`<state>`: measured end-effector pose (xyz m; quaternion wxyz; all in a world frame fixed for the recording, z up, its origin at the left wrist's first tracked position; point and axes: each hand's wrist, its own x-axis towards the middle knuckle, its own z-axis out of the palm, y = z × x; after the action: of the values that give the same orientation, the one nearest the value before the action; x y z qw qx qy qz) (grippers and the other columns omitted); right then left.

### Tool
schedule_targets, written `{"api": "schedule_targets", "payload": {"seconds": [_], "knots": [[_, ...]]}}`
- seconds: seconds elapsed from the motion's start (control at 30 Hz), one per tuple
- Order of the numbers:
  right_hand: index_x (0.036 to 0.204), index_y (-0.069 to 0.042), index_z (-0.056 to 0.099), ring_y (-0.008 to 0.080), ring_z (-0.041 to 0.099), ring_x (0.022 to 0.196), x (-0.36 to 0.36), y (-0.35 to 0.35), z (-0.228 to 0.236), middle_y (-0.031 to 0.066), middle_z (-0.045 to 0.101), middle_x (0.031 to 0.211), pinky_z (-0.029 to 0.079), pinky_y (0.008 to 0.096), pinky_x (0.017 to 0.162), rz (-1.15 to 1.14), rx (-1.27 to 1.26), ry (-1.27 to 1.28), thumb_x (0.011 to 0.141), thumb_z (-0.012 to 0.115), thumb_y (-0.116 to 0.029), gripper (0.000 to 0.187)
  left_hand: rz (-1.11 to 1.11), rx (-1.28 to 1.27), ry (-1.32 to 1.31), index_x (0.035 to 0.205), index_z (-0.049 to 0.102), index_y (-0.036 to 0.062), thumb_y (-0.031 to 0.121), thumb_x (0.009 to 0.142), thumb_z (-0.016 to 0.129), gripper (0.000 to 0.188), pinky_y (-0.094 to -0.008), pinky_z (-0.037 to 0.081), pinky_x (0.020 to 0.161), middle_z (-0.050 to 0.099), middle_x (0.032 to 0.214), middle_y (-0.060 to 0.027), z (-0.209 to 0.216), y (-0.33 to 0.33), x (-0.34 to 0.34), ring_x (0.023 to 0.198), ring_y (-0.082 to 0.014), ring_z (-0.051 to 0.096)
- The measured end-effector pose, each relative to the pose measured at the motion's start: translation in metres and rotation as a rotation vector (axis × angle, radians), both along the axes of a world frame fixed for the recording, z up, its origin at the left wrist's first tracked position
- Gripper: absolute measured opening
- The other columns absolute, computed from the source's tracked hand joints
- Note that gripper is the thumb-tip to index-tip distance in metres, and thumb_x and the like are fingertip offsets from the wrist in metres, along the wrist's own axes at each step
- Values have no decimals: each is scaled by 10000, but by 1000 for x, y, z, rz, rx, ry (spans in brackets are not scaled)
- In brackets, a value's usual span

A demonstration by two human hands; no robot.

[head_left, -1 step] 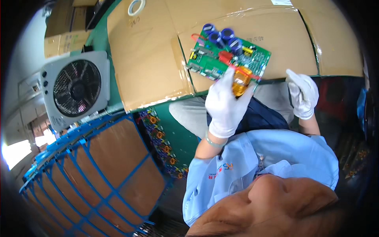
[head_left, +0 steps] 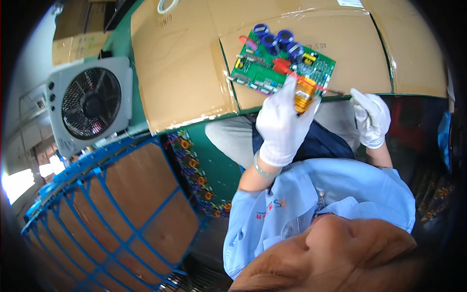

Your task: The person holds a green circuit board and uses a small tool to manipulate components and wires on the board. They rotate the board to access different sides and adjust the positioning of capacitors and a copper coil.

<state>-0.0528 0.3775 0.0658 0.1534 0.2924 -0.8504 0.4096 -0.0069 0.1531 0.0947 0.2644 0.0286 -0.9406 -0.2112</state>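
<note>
A green circuit board [head_left: 262, 78] is tilted over the cardboard on the table. Blue cylindrical capacitors [head_left: 270, 44] stand along its far side. My left hand [head_left: 283, 121], in a white glove, is closed on the board's near edge, around an orange-taped transformer [head_left: 305, 92]; some fingers are hidden beneath. From a red part on the board, a thin red lead [head_left: 321, 89] with a dark end crosses to the right. My gloved right hand [head_left: 372, 119] is held just beyond that end, loosely curled, fingertips apart from the lead, with nothing visible in it.
Taped cardboard sheets [head_left: 180, 78] cover the green table. A tape roll [head_left: 168, 6] lies at the far left edge. A grey box fan [head_left: 92, 103] stands at left, above a blue-framed rack [head_left: 131, 199] nearer me. Flowered cloth [head_left: 197, 175] hangs beside the rack.
My left hand and the board have shifted slightly right. The red lead's dark end now shows, sticking out toward my right hand, which has barely moved. The whole view has tilted a little.
</note>
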Motion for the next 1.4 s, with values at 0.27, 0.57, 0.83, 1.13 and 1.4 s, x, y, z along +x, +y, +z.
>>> {"api": "schedule_targets", "payload": {"seconds": [0.27, 0.57, 0.83, 1.13, 1.4], "knots": [[1305, 32, 637, 372, 634, 1206, 9, -21, -2, 189, 668, 1295, 498, 423, 1016, -65, 36, -80, 996, 530, -481, 609, -172, 152, -78, 1314, 605, 34, 213, 774, 831, 612, -324, 544, 616, 713, 976, -104, -3, 36, 1, 708, -225, 677], [1362, -60, 612, 344, 658, 1152, -23, -35, 11, 144, 668, 1306, 547, 402, 968, 30, 233, 80, 751, 855, -310, 703, -319, 548, 124, 1191, 682, 12, 108, 885, 745, 326, -326, 580, 738, 716, 1177, -166, -5, -34, 10, 911, -246, 727], [1307, -32, 630, 333, 706, 1055, -57, -23, 32, 144, 698, 1255, 554, 375, 949, 256, 230, 92, 727, 891, -300, 691, -183, 265, 22, 1350, 578, 24, 386, 703, 913, 814, -439, 493, 992, 603, 1350, -184, 4, -130, -21, 1210, -347, 579], [1296, -35, 653, 320, 706, 1087, -81, -7, 56, 138, 698, 1264, 538, 371, 978, 406, 221, -102, 722, 877, -306, 673, -605, 308, -356, 1434, 543, 119, 477, 627, 915, 958, -473, 381, 1146, 548, 1431, -208, 3, -107, -65, 1404, -379, 441], [1279, -27, 641, 322, 703, 1104, -93, -7, 58, 149, 697, 1260, 531, 380, 991, 464, 184, -147, 724, 869, -321, 668, -571, 270, -199, 1266, 668, 86, 508, 662, 889, 769, -476, 441, 1081, 676, 1264, -128, -13, -104, -77, 1289, -402, 531]]}}
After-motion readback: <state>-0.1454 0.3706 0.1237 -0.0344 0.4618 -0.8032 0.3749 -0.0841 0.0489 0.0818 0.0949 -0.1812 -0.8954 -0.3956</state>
